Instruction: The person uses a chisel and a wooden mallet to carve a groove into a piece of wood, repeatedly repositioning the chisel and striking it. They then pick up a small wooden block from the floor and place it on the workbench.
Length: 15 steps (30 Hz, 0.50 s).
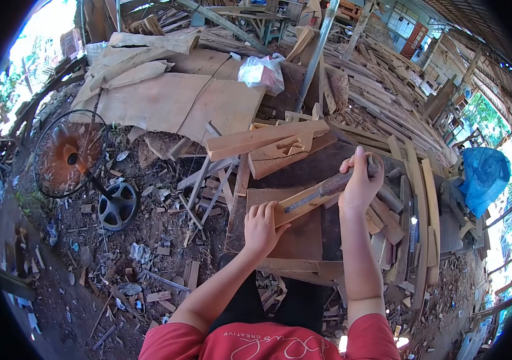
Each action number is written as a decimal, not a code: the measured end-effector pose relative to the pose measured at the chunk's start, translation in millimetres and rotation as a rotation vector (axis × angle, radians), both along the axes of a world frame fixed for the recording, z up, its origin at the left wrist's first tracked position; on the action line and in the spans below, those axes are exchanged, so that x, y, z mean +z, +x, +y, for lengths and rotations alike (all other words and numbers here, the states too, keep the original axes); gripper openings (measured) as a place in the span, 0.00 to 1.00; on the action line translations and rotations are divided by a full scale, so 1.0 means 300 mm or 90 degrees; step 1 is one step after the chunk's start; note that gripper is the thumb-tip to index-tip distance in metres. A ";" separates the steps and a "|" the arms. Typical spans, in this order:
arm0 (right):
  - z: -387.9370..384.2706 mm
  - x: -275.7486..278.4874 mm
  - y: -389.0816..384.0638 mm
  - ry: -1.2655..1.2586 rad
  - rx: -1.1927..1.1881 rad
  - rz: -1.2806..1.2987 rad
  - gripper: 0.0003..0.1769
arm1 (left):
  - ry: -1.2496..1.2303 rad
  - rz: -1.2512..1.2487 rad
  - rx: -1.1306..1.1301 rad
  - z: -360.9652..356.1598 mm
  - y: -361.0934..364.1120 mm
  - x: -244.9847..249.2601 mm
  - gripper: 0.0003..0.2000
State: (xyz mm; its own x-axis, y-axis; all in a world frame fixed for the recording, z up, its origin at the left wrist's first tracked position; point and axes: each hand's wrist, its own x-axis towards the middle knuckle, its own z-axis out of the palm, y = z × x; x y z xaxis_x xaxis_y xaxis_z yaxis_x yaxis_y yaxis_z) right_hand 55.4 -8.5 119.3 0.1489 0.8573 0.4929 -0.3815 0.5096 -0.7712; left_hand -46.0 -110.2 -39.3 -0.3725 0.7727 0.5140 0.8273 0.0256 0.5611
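My left hand (261,226) is closed around the near left end of a light wooden piece (289,217) on the workbench. My right hand (359,180) grips the dark wooden handle of a chisel (301,202), its thumb up along the handle. The chisel's metal blade lies flat along the top of the wooden piece and points toward my left hand. Beyond them, a carved wooden block (286,155) and a long squared piece of wood (256,140) rest at the bench's far side.
An orange-centred fan (72,158) stands on the littered ground at left. Ahead are wide boards (166,105) and a plastic bag (262,73). Wood strips (415,204) lie along the right, near a blue plastic sack (485,177). A metal pole (318,54) rises beyond the bench.
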 end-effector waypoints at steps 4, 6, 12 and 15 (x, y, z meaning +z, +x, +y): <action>0.000 0.000 0.000 0.018 0.025 -0.011 0.10 | 0.005 0.002 0.003 0.000 -0.001 -0.002 0.30; -0.002 0.001 -0.003 0.034 0.022 -0.026 0.10 | 0.006 0.007 0.000 -0.001 -0.002 0.000 0.30; -0.005 0.006 -0.009 0.003 0.008 -0.045 0.09 | 0.012 0.007 -0.004 -0.002 -0.004 -0.004 0.30; -0.004 0.005 -0.011 0.005 0.013 -0.040 0.09 | 0.016 0.002 -0.008 -0.003 -0.004 0.000 0.30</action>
